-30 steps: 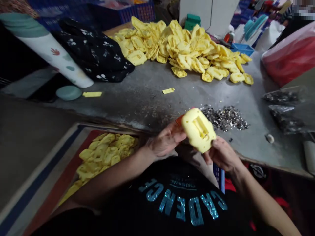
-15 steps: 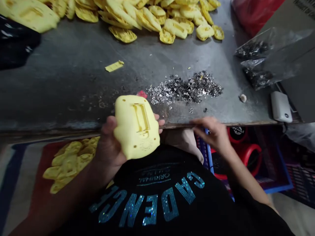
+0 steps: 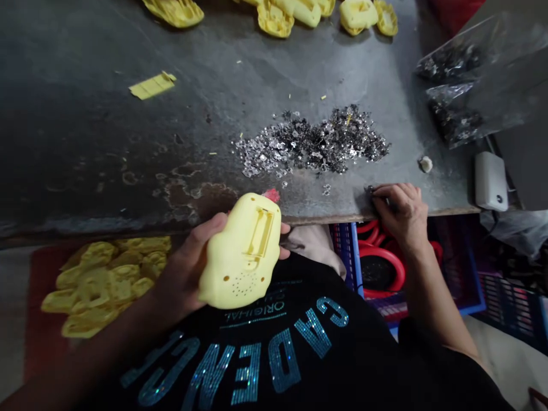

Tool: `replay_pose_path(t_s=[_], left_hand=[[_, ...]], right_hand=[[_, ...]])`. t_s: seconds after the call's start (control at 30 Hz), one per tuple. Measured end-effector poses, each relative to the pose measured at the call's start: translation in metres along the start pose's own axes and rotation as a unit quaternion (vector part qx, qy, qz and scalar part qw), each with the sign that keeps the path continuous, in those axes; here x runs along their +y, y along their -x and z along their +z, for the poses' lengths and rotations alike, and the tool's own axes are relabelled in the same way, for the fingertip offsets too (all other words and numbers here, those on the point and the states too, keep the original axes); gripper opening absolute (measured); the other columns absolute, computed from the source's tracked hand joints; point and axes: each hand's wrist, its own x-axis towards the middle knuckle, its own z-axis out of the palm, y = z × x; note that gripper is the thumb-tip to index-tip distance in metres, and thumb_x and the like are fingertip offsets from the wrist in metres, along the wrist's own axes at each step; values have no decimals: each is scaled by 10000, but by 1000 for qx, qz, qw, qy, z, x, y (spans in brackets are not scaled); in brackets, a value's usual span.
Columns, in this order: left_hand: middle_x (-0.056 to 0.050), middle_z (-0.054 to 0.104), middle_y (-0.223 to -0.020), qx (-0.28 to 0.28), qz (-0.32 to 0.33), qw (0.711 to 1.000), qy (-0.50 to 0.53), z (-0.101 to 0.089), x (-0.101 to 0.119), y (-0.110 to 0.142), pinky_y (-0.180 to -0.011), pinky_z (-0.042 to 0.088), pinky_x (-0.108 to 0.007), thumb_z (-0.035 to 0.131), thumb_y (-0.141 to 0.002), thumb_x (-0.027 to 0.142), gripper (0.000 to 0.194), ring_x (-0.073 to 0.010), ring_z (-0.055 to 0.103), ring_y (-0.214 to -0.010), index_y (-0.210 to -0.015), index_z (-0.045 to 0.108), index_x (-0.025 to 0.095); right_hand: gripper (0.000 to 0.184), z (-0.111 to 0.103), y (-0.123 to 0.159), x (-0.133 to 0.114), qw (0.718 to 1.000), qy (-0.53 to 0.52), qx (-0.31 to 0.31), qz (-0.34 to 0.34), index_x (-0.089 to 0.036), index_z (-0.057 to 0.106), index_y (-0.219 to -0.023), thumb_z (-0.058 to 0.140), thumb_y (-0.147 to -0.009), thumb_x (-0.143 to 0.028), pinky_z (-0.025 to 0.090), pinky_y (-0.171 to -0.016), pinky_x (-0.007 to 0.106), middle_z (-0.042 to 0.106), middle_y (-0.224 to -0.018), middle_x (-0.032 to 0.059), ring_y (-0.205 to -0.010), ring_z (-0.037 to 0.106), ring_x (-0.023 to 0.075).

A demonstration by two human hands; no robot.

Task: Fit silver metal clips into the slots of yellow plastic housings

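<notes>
A yellow plastic toy shell (image 3: 233, 257) rests in my left hand (image 3: 186, 262), which is closed around its sides. Its outer face is up, showing a long battery slot, screw holes and a ring of small speaker holes. My right hand (image 3: 405, 208) is at the table's front edge, thumb and index finger pinched at a small dark metal piece (image 3: 370, 189). Left of that hand and further back lies a heap of small shiny metal pieces (image 3: 317, 142). A red scrap (image 3: 272, 195) lies just beyond the shell.
More yellow shells (image 3: 274, 20) lie at the back of the grey table (image 3: 85, 131), with a yellow strip (image 3: 153, 85) at left. Clear bags of metal parts (image 3: 458, 114) and a white device (image 3: 490, 181) stand right. Below are a red container (image 3: 36, 297) and a blue crate (image 3: 475, 285).
My right hand has moved right and forward onto the table edge, its fingers closing at a small metal piece. The shell has tilted in my left hand. The view has shifted down.
</notes>
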Motion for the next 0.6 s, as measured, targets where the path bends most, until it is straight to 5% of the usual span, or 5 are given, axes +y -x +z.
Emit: replay_pose_path(t_s=[0.37,0.5,0.6], left_hand=[[-55,841,-1470,-53,-29,998,-9,3,-2,-8,-796,681,-314,628,-1021,800,880,-316,883,-1071,-1789,494,391],[-113,849,-1438,-127,-23,990,50,9,-7,-8,-841,683,-345,592,-1083,737,929,-321,886,-1075,-1871,314,331],[-131,858,-1404,-177,-58,980,76,18,-8,-7,-783,676,-347,655,-1084,662,907,-333,885,-1065,-1855,348,295]], right_hand=[[96,1,-2,-8,993,-75,6,93,-293,833,-1053,801,-1021,-377,561,-943,459,807,-1010,44,-1009,726,276],[61,-5,-8,-25,992,-110,7,69,-283,838,-1028,790,-1035,-320,553,-888,430,805,-959,33,-953,737,261],[76,-14,-15,-60,984,-179,7,-3,-312,829,-1117,807,-1054,-276,567,-851,396,850,-1014,5,-906,773,225]])
